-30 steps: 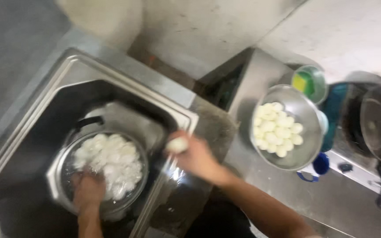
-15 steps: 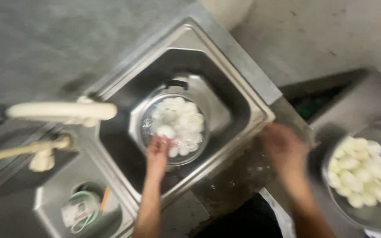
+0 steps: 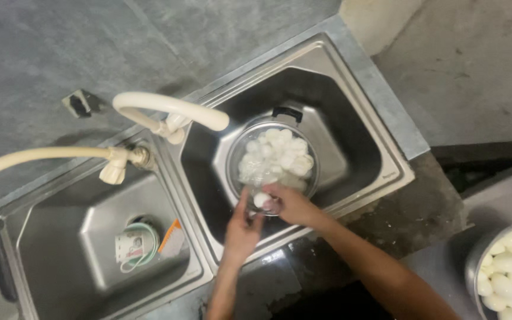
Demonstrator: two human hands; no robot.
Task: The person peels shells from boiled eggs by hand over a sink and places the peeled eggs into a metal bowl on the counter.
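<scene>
— What have you got there?

— A peeled white egg (image 3: 261, 199), pinched between both hands over the near rim of the glass bowl (image 3: 236, 155). My right hand (image 3: 292, 204) curls its fingers around it; my left hand (image 3: 241, 232) touches it from the other side with the fingers half open. The rest of the eggs (image 3: 277, 157) sit in the bowl, in the right sink basin (image 3: 351, 127).

— Any tip for handling it?

— I'd say keep it low over the bowl and grip lightly; it looks wet and slippery.

— And the place?

— A steel double sink under a cream tap (image 3: 173, 111), a cup (image 3: 133, 246) in the left basin, grey concrete wall, and a metal bowl of peeled eggs (image 3: 508, 275) on the tabletop to my right.
</scene>
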